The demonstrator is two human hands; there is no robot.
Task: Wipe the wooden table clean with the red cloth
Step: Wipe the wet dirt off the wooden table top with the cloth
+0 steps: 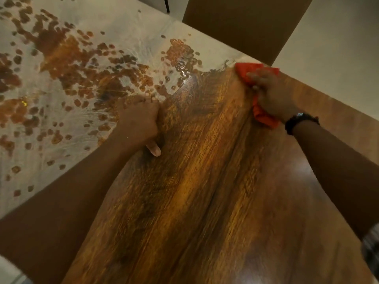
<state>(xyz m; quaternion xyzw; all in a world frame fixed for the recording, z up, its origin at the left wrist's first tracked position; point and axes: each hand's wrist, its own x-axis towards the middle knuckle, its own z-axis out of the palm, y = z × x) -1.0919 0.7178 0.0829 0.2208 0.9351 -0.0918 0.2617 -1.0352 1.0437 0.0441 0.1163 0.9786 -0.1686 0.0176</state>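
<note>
The wooden table (205, 181) fills the view. Its near and right part is bare, glossy brown wood. The far left part carries a whitish film (123, 23) broken by brown patches, with wet beads near the middle. My right hand (272, 95) holds the red cloth (246, 68) down on the table by its far right edge; the cloth bunches out under the palm. My left hand (139, 121) rests on the table at the border of the film, fingers curled, thumb sticking out, holding nothing.
A brown chair back (246, 23) stands just beyond the table's far edge. Pale floor (338, 37) shows to the right of it. A dark band (301, 119) sits on my right wrist.
</note>
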